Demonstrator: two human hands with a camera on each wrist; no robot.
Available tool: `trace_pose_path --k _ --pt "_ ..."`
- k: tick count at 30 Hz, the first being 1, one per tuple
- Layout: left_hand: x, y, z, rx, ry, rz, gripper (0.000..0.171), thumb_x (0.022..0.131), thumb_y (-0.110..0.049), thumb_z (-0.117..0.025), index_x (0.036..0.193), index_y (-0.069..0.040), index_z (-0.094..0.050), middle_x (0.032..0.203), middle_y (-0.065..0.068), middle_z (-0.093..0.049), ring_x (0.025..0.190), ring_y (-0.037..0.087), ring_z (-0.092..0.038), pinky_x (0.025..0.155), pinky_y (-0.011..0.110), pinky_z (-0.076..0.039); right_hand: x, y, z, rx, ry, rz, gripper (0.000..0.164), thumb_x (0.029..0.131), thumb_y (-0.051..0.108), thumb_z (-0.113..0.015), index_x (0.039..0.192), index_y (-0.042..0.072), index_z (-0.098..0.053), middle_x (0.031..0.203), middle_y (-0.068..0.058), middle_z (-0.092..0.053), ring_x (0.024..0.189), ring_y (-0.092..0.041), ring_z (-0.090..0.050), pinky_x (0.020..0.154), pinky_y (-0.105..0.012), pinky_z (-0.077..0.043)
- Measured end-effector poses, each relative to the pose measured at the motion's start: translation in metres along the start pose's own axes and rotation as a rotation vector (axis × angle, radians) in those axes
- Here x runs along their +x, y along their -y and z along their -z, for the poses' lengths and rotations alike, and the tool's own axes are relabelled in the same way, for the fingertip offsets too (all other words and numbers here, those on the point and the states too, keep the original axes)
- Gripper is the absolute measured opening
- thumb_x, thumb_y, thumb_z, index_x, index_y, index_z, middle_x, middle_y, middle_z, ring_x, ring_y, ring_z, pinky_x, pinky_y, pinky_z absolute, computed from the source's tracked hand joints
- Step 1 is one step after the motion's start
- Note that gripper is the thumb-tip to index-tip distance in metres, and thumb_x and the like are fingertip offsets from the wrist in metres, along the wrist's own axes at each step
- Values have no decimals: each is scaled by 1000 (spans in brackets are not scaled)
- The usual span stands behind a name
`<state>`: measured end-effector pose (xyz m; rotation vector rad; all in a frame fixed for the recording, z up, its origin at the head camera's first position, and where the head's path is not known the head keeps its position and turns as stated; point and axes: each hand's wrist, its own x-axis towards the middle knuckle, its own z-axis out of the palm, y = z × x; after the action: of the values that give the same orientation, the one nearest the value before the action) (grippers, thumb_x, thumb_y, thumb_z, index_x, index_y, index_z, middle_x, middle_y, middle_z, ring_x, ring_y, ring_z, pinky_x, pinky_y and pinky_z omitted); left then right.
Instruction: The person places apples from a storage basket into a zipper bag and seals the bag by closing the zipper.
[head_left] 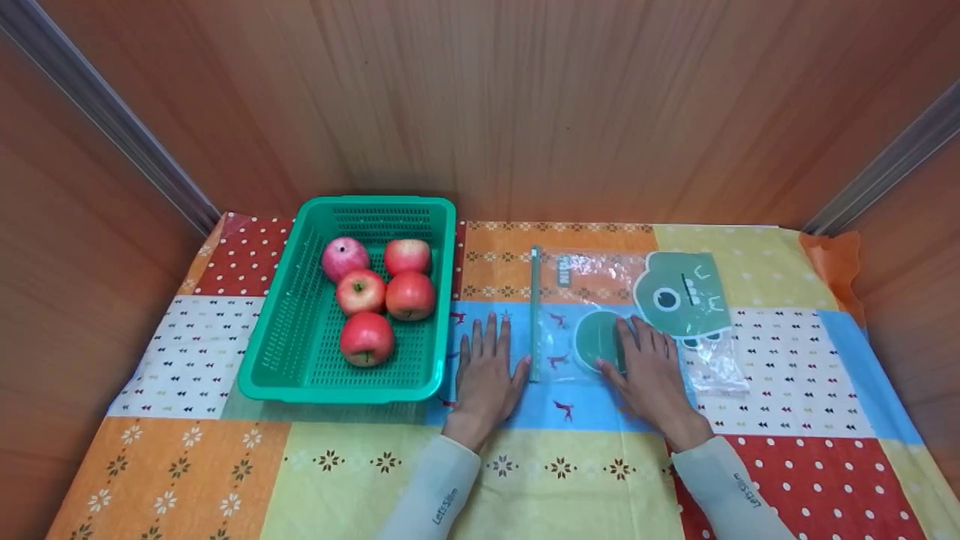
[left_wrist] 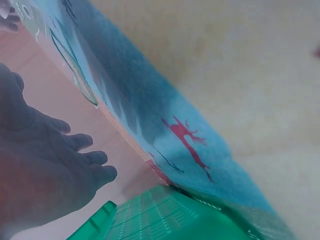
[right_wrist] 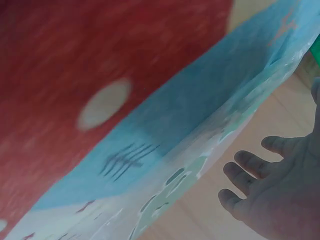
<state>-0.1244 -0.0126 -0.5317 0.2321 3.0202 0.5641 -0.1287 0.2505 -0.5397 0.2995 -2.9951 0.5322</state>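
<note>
A clear zip bag [head_left: 681, 319] printed with a green cartoon animal lies flat on the patchwork cloth, its green zip edge toward the left. Over its near part is my right hand [head_left: 651, 375], palm down with fingers extended; whether it touches the plastic I cannot tell. Between the bag and a green plastic basket [head_left: 341, 393] is my left hand [head_left: 486, 375], fingers straight and holding nothing. Several red apples [head_left: 367, 340] sit inside the basket. In the left wrist view, the left hand [left_wrist: 45, 155] shows its spread fingers; the right wrist view shows the right hand [right_wrist: 280, 185] likewise without an object.
A patchwork-print cloth [head_left: 360, 480] covers the table. Wood-grain panels [head_left: 525, 112] enclose the back and both sides, with metal strips [head_left: 142, 142] at the corners. A bit of orange cloth [head_left: 834, 262] bunches up at the far right corner.
</note>
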Motion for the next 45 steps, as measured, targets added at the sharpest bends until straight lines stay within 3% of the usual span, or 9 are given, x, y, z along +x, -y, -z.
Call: trace_pose_path --k 7,16,22,36,45 --pt "1 -2 -2 12 16 -1 73 110 -50 -47 168 -9 -28 174 15 -26 161 40 -21 129 56 -19 4 13 -8 15 -18 -16 73 102 39 -69 156 -4 -45 158 -31 -42 147 -49 -38 122 -66 -23" --pt "2 -8 -4 121 1 -24 67 111 -43 -49 166 -10 -32 172 13 -31 160 37 -27 128 53 -25 11 36 -14 36 -58 -17 68 100 37 -73 149 -6 -53 153 -29 -48 140 -47 -43 118 -64 -30" --pt "5 -10 -5 143 19 -28 65 112 -41 -47 167 -10 -32 173 12 -30 160 36 -25 129 52 -24 17 50 -17 22 -54 -38 67 100 39 -72 148 -5 -54 151 -27 -50 140 -46 -45 119 -63 -32" --pt "5 -12 -8 173 29 -46 62 112 -36 -48 166 -10 -32 173 13 -31 160 37 -27 128 52 -26 29 77 -30 -8 -119 -19 61 97 38 -77 136 -7 -63 131 -25 -61 122 -43 -56 110 -59 -42" --pt "4 -14 -7 186 28 -46 61 112 -33 -49 166 -11 -33 172 13 -31 160 36 -27 128 52 -27 33 91 -38 -46 -170 -30 57 93 43 -81 118 -5 -65 109 -22 -60 102 -40 -59 95 -54 -49"
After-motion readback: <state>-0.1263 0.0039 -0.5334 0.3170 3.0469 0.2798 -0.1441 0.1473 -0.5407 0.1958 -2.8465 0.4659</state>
